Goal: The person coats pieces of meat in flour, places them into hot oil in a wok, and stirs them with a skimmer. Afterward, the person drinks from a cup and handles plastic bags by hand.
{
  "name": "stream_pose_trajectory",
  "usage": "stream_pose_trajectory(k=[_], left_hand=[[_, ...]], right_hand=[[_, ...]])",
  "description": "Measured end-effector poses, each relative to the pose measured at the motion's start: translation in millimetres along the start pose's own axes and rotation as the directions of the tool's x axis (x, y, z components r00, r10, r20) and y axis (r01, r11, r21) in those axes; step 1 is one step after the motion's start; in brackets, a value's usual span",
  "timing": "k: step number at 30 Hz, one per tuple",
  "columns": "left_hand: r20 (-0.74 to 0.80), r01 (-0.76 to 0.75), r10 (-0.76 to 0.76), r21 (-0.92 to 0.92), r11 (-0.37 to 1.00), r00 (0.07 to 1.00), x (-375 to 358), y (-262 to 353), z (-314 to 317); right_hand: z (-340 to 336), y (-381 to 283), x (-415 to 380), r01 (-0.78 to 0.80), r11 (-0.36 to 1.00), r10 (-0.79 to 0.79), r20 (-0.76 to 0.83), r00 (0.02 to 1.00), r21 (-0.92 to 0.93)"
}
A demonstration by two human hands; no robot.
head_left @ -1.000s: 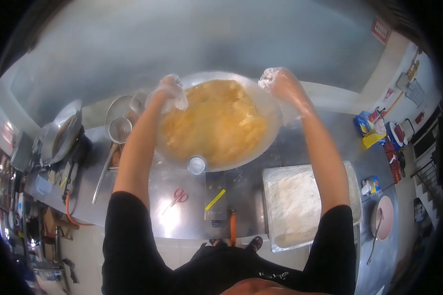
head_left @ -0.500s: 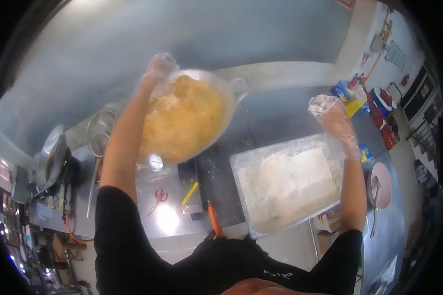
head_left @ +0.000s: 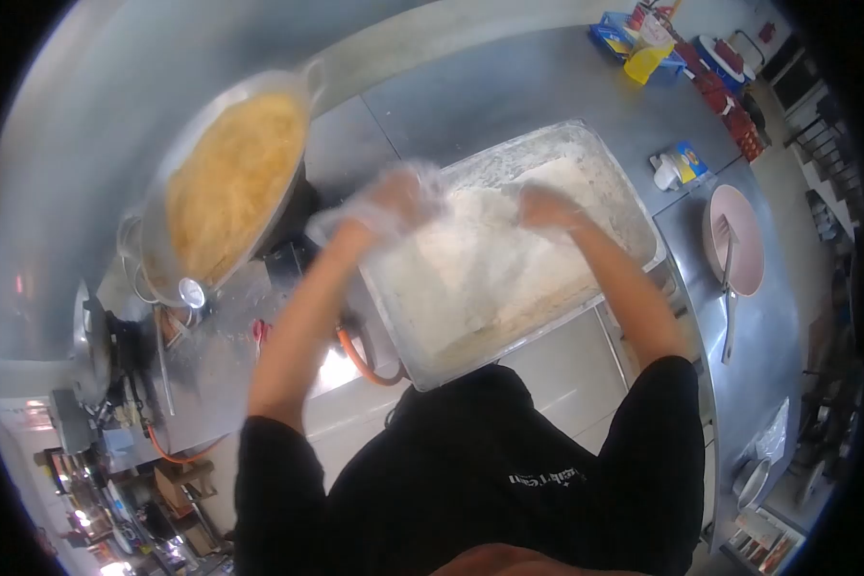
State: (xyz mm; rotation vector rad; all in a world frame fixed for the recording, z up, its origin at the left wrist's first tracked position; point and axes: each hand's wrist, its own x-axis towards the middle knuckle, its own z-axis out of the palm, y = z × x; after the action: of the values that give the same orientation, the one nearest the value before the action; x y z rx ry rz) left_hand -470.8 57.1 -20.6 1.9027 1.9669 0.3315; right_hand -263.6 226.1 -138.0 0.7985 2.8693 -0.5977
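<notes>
A metal tray (head_left: 408, 357) filled with white flour-like powder (head_left: 490, 278) lies in front of me. My left hand (head_left: 398, 197), in a clear plastic glove, is over the tray's left back edge, smeared by motion. Over the powder, right of the middle, my right hand (head_left: 544, 206) points downward; its fingers are blurred and partly lost against the powder. To the left stands a large pan (head_left: 302, 106) of bubbling yellow oil (head_left: 235, 182), with a round metal dial (head_left: 192, 293) at its near rim.
Red-handled scissors (head_left: 261, 331) and an orange hose (head_left: 360, 360) are left of the tray. A pink bowl (head_left: 754, 254) with a fork (head_left: 728, 269) stands at the right, near a blue-and-yellow box (head_left: 686, 161). A blue basket (head_left: 614, 38) is farther back.
My left hand has moved from above the oil to the tray. My right hand has come down and left over the powder. The view has shifted right.
</notes>
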Motion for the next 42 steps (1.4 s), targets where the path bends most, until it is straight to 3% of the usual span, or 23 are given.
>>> stream_pose_trajectory(k=[1, 3, 5, 7, 8, 10, 11, 14, 16, 17, 18, 20, 23, 25, 27, 30, 32, 33, 35, 36, 38, 41, 42], left_hand=[[0.158, 0.229, -0.230, 0.024, 0.973, 0.960, -4, 7, 22], [0.164, 0.321, -0.316, -0.001, 0.947, 0.934, 0, -54, 120], [0.192, 0.459, -0.442, -0.058, 0.886, 0.876, 0, -39, 126], [0.089, 0.513, -0.508, -0.046, 0.857, 0.857, 7, -30, 140], [-0.028, 0.506, -0.506, -0.010, 0.863, 0.862, 13, -34, 160], [-0.091, 0.463, -0.473, -0.119, 0.879, 0.876, 13, -50, 196], [-0.061, 0.407, -0.436, -0.264, 0.874, 0.898, 21, -64, 212], [-0.016, 0.214, -0.301, -0.666, 0.715, 0.953, 41, -97, 251], [0.133, 0.277, -0.265, -0.723, 0.633, 0.955, 33, -83, 231], [0.165, 0.288, -0.250, -0.739, 0.609, 0.954, 28, -79, 230], [0.175, 0.293, -0.248, -0.745, 0.599, 0.953, 20, -79, 229], [0.112, 0.285, -0.295, -0.703, 0.652, 0.949, 3, -89, 234], [-0.007, 0.297, -0.353, -0.526, 0.797, 0.936, -17, -96, 239], [0.080, 0.285, -0.274, -0.269, 0.920, 0.959, -22, -51, 172], [0.259, 0.406, -0.377, -0.067, 0.911, 0.889, -16, -15, 123], [0.285, 0.610, -0.563, -0.112, 0.784, 0.776, -19, -24, 128], [0.064, 0.474, -0.471, -0.063, 0.878, 0.880, -25, -33, 150], [-0.045, 0.409, -0.409, -0.025, 0.912, 0.911, -27, -33, 155], [-0.029, 0.436, -0.435, 0.073, 0.897, 0.900, -26, -36, 161], [-0.023, 0.448, -0.449, 0.123, 0.885, 0.893, -26, -36, 161], [-0.095, 0.352, -0.341, 0.141, 0.925, 0.935, -34, -35, 159], [-0.256, 0.275, -0.193, 0.339, 0.900, 0.947, -35, -57, 180], [-0.311, 0.270, -0.141, 0.426, 0.863, 0.940, -34, -75, 202]], right_hand=[[12, 5, 9, 0.021, 0.999, -0.026, 0.150, 0.988, 0.035], [18, -9, 0, 0.007, 0.995, -0.014, 0.069, 0.997, 0.098], [24, -17, -1, 0.033, 0.989, -0.039, 0.035, 0.999, 0.142], [44, -14, 15, 0.108, 0.979, -0.116, 0.042, 0.992, 0.173], [55, -7, 22, 0.205, 0.947, -0.218, 0.026, 0.975, 0.248], [62, -11, 30, 0.106, 0.964, -0.163, 0.229, 0.960, 0.245], [63, -13, 36, 0.059, 0.972, -0.132, 0.320, 0.938, 0.228], [80, 5, 34, 0.439, 0.896, -0.438, 0.276, 0.855, 0.063], [53, -12, 7, 0.104, 0.953, -0.168, 0.210, 0.963, 0.285], [43, -17, -4, -0.069, 0.916, -0.014, 0.202, 0.979, 0.395], [48, -11, -5, -0.026, 0.902, -0.048, 0.162, 0.986, 0.430], [59, 9, -4, 0.058, 0.868, -0.108, 0.072, 0.992, 0.493], [25, 4, -36, 0.059, 0.880, -0.047, -0.037, 0.998, 0.471], [24, 17, -43, -0.008, 0.929, 0.012, -0.008, 1.000, 0.370], [13, 16, -47, -0.065, 0.956, 0.068, 0.002, 0.998, 0.287], [-6, 7, -53, -0.140, 0.968, 0.141, 0.010, 0.990, 0.208], [1, 14, -45, -0.162, 0.973, 0.161, 0.020, 0.987, 0.166], [5, 13, -44, -0.143, 0.960, 0.149, -0.004, 0.989, 0.241], [15, 4, -39, -0.092, 0.917, 0.122, -0.055, 0.991, 0.388], [32, 5, -32, -0.047, 0.936, 0.111, -0.164, 0.980, 0.349], [71, 7, -18, 0.021, 0.966, 0.078, -0.370, 0.926, 0.258], [32, -27, -24, -0.158, 0.965, 0.189, -0.143, 0.971, 0.209], [33, -32, -22, -0.141, 0.973, 0.175, -0.190, 0.966, 0.180]])
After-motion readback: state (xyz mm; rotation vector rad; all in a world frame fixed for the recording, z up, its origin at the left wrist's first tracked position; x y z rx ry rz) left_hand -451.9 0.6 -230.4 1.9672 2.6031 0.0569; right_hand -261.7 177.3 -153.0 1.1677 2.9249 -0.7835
